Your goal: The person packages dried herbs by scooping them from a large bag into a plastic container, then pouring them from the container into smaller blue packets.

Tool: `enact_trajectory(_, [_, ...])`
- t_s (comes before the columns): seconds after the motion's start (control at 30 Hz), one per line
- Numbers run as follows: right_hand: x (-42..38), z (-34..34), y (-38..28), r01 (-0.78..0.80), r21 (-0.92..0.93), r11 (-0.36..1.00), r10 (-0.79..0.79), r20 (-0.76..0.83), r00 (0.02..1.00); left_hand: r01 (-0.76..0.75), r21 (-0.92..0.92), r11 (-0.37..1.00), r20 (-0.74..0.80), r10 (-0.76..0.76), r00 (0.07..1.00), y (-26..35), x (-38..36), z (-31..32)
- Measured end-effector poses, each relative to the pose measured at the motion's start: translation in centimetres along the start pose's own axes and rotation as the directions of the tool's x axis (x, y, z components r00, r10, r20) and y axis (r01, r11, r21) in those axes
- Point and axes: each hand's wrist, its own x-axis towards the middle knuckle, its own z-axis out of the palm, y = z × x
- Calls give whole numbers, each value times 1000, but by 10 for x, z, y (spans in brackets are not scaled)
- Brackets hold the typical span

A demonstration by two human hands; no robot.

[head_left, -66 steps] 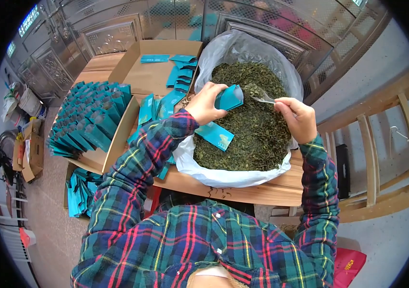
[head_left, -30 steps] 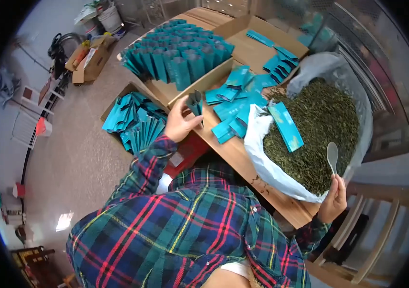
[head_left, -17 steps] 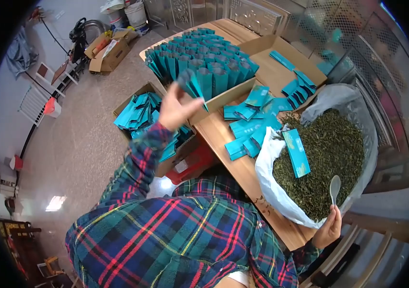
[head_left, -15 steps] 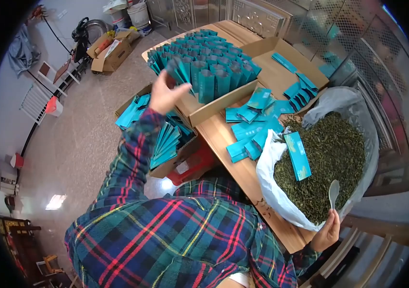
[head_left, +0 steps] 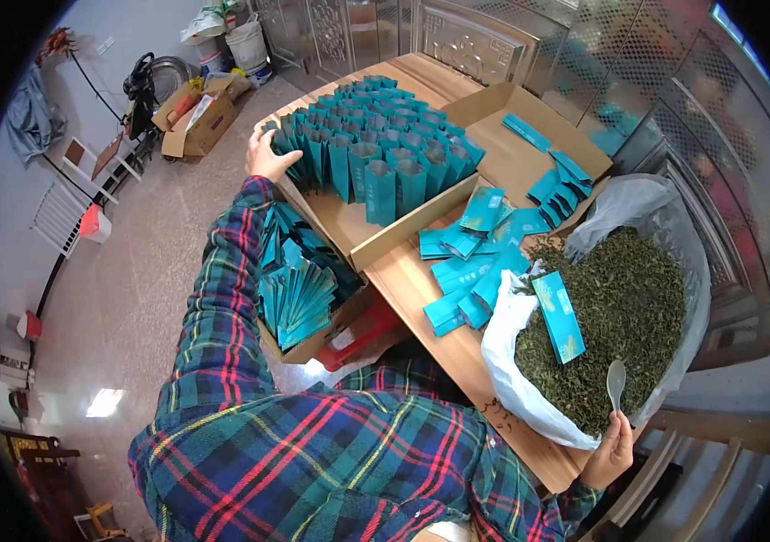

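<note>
At the left end of the cardboard tray (head_left: 417,224), my left hand (head_left: 267,161) curves its fingers around a teal pouch (head_left: 278,135) at the edge of the rows. Its thumb points right; the fingertips are partly hidden. Many open-topped teal pouches (head_left: 380,194) stand upright in close rows there. My right hand (head_left: 609,452) pinches the handle of a pale spoon (head_left: 616,384), whose bowl is over the dried tea leaves (head_left: 633,298). The leaves fill a clear plastic bag (head_left: 502,375). One flat teal pouch (head_left: 558,316) lies on top of them.
Several flat teal pouches (head_left: 480,271) lie on the wooden table (head_left: 403,275) between tray and bag. More lie in the tray's right part (head_left: 561,185). Below the table's left edge, a carton (head_left: 299,303) holds many pouches, beside a red stool (head_left: 362,334).
My left hand has moved left and slightly up, from the front of the pouch rows to their left end. My right hand and the spoon have shifted slightly down and left.
</note>
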Motion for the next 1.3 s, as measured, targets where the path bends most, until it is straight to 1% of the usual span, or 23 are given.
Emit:
enact_trajectory(0.07, [2, 3, -4, 2, -15, 1000, -2, 10, 1000, -14, 86, 996, -140, 26, 990, 0, -6, 8])
enact_trajectory(0.1, [4, 5, -6, 33, -29, 999, -33, 10, 999, -22, 81, 996, -128, 33, 991, -2, -5, 11])
enact_trajectory(0.17, [6, 8, -10, 86, -67, 994, -85, 14, 996, -162, 173, 972, -213, 197, 957, -8, -8, 14])
enact_trajectory(0.23, [6, 10, -17, 81, -91, 993, -80, 12, 997, -221, 159, 962, -192, 249, 949, -3, -14, 8])
enact_trajectory(0.27, [6, 9, -19, 96, -94, 991, -95, 18, 995, -265, 157, 951, -195, 293, 936, 11, -21, 3])
enact_trajectory(0.3, [5, 9, -16, 70, -123, 990, -70, 5, 998, -284, 130, 950, -169, 304, 938, 32, -34, 0])
enact_trajectory(0.37, [3, 12, -9, 112, -41, 993, -113, -14, 994, -455, 189, 870, -292, 492, 820, 82, -61, -10])
enact_trajectory(0.4, [5, 12, -10, 91, -58, 994, -93, -30, 995, -575, 24, 818, -164, 570, 805, 113, -74, -14])
enact_trajectory(0.43, [6, 13, -13, 117, -57, 991, -119, -18, 993, -652, -151, 743, -49, 653, 756, 146, -89, -15])
enact_trajectory(0.47, [5, 13, -15, 146, -56, 988, -146, -3, 989, -702, -270, 659, 32, 735, 678, 179, -106, -12])
enact_trajectory(0.5, [4, 12, -17, 132, -72, 989, -133, -9, 991, -724, -389, 570, 98, 807, 583, 209, -124, -5])
enact_trajectory(0.57, [3, 13, -23, 129, -28, 991, -130, -33, 991, -625, -654, 426, 188, 892, 411, 251, -155, 25])
enact_trajectory(0.63, [-1, 13, -23, 130, -10, 992, -130, -65, 989, -583, -771, 257, 196, 966, 166, 294, -182, 53])
enact_trajectory(0.7, [-11, 10, -19, 78, 67, 995, -72, -86, 994, -647, -751, 129, 173, 985, -4, 328, -204, 74])
enact_trajectory(0.73, [-15, 8, -17, 52, 104, 993, -42, -95, 995, -641, -760, 112, 163, 986, -21, 339, -210, 85])
enact_trajectory(0.83, [-28, 0, -10, 67, 63, 996, -59, -126, 990, -715, -699, 23, 348, 884, -311, 368, -217, 112])
enact_trajectory(0.87, [-30, -3, -7, 83, 48, 995, -76, -137, 988, -713, -701, 7, 341, 881, -327, 375, -217, 117])
enact_trajectory(0.97, [-34, -10, 1, 26, 92, 995, -11, -156, 988, -686, -701, 195, 572, 729, -377, 392, -211, 120])
enact_trajectory(1.0, [-35, -11, 3, 0, 118, 993, 18, -155, 988, -688, -702, 183, 572, 721, -392, 399, -209, 121])
enact_trajectory(1.1, [-32, -10, 9, 9, 118, 993, 10, -156, 988, -705, -641, 302, 625, 739, -252, 418, -207, 123])
enact_trajectory(1.13, [-30, -9, 12, 22, 115, 993, -4, -151, 988, -708, -642, 294, 626, 734, -262, 422, -209, 128])
enact_trajectory(1.23, [-30, -6, 19, 20, 133, 991, 3, -170, 985, -705, -686, 178, 377, 916, -135, 426, -217, 145])
enact_trajectory(1.3, [-31, -7, 25, 23, 143, 989, 3, -181, 984, -741, -654, 153, 367, 920, -134, 425, -222, 138])
